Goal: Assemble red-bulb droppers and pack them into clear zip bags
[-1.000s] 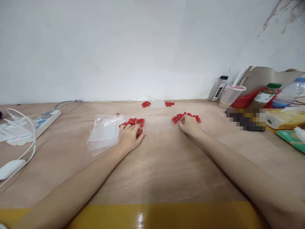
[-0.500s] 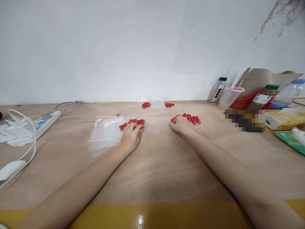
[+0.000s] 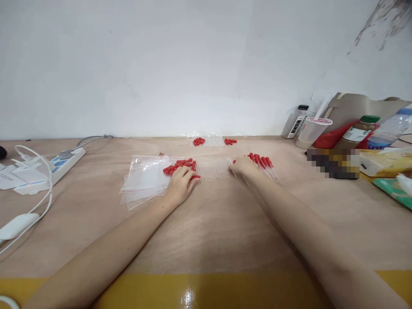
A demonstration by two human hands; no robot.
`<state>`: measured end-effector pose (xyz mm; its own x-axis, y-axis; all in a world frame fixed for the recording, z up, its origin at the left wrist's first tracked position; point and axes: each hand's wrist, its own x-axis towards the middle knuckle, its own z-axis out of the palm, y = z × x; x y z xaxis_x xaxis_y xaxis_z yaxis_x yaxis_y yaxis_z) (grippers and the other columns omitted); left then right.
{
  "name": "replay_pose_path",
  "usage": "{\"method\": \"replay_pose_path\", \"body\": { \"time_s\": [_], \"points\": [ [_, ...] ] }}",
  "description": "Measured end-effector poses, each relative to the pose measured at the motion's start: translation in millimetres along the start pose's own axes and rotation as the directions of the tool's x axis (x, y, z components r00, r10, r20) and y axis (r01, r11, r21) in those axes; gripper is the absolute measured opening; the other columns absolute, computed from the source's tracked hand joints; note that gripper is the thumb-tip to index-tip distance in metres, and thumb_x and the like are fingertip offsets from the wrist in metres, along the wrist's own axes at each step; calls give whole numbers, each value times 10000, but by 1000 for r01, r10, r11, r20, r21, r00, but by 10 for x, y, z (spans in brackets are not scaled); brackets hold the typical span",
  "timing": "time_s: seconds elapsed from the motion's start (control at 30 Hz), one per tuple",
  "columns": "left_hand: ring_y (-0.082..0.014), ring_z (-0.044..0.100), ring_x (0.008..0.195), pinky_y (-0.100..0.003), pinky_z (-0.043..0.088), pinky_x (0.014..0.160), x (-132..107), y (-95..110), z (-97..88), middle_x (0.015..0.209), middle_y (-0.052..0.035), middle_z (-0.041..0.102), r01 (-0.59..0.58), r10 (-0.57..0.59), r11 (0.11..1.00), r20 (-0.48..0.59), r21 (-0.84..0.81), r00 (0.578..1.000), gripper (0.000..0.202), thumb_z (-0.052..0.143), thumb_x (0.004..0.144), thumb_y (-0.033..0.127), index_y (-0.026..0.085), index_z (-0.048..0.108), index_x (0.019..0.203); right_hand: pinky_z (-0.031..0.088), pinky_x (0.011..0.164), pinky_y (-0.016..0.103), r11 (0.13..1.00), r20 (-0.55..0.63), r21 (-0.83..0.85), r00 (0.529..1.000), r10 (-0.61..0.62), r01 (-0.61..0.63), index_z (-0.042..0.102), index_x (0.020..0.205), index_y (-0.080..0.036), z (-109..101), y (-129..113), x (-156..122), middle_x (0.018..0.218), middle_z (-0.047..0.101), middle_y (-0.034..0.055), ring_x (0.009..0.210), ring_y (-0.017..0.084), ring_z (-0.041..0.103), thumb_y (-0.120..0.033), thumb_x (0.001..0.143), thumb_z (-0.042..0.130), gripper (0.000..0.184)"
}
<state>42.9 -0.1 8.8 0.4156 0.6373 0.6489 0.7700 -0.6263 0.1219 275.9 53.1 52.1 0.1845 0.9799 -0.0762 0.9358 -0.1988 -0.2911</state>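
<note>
A row of clear droppers (image 3: 213, 168) lies across the middle of the wooden table, with red bulbs bunched at its left end (image 3: 177, 165) and at its right end (image 3: 262, 161). My left hand (image 3: 180, 184) rests palm down on the left bulbs, fingers loosely bent and apart, thumb beside one red bulb. My right hand (image 3: 244, 166) is cupped over the right end of the row, fingers pressed together against the droppers. Both hands touch the same row from opposite sides.
Clear zip bags (image 3: 143, 179) lie left of my left hand. A filled bag of droppers (image 3: 210, 140) sits by the wall. A power strip (image 3: 54, 168) and white cables lie far left. Bottles, a cup (image 3: 310, 130) and boxes crowd the far right.
My right hand slid left along the row, leaving several red bulbs uncovered on its right. My left hand shifted slightly right over the left bulbs. The row looks more tightly packed.
</note>
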Motion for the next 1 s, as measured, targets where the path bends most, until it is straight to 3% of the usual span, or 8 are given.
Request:
{"method": "replay_pose_path", "body": {
  "time_s": [0.23, 0.4, 0.5, 0.6, 0.73, 0.87, 1.0],
  "points": [
    [-178, 466, 833, -314, 407, 776, 13, 118, -22, 843, -50, 542, -60, 65, 995, 59, -81, 996, 174, 442, 875, 285, 163, 563, 856, 359, 478, 251, 994, 0, 79, 997, -79, 79, 535, 602, -167, -30, 269, -107, 612, 547, 43, 560, 166, 538, -269, 605, 553, 104],
    [-173, 478, 832, -308, 410, 773, 9, 137, -16, 843, -45, 555, -60, 68, 992, 72, -111, 995, 169, 423, 884, 266, 169, 561, 885, 322, 466, 241, 980, -10, 126, 988, -152, 152, 432, 450, -184, 19, 337, -138, 490, 478, 11, 490, 132, 480, -293, 659, 513, 249],
    [-176, 495, 851, -307, 417, 779, -1, 118, -1, 870, -52, 569, -51, 60, 991, 68, -124, 996, 183, 397, 893, 243, 168, 552, 955, 304, 470, 238, 958, -103, 183, 973, -206, 222, 398, 447, -189, 3, 363, -216, 466, 455, 0, 481, 122, 451, -320, 717, 477, 310],
    [-176, 511, 878, -308, 421, 782, -10, 136, -10, 908, -53, 568, 3, 12, 990, 104, -141, 995, 198, 351, 905, 225, 171, 527, 977, 301, 484, 230, 885, -212, 217, 905, -370, 413, 433, 523, -188, -4, 423, -354, 527, 497, -2, 512, 117, 452, -340, 766, 455, 287],
    [-168, 527, 888, -307, 426, 778, -5, 242, -65, 970, -60, 547, 119, -89, 974, 156, -192, 984, 191, 332, 906, 226, 164, 458, 1036, 329, 559, 231, 734, -243, 148, 744, -623, 663, 534, 683, -181, 77, 527, -550, 669, 584, 19, 613, 129, 504, -276, 809, 448, 179],
    [-160, 520, 895, -291, 417, 788, 9, 343, -117, 992, -51, 539, 55, -11, 971, 188, -231, 982, 231, 408, 887, 275, 181, 455, 1093, 339, 603, 239, 666, -246, 71, 661, -709, 742, 577, 749, -183, 182, 562, -676, 749, 612, 37, 693, 144, 528, -262, 842, 432, 190],
    [-153, 507, 794, -270, 409, 719, 15, 357, -129, 817, -31, 557, -34, 74, 984, 231, -176, 970, 224, 380, 899, 270, 174, 565, 817, 345, 623, 242, 616, -262, 41, 604, -753, 786, 583, 750, -190, 243, 531, -713, 761, 614, 30, 730, 149, 532, -266, 852, 431, 198]
  ]
}}
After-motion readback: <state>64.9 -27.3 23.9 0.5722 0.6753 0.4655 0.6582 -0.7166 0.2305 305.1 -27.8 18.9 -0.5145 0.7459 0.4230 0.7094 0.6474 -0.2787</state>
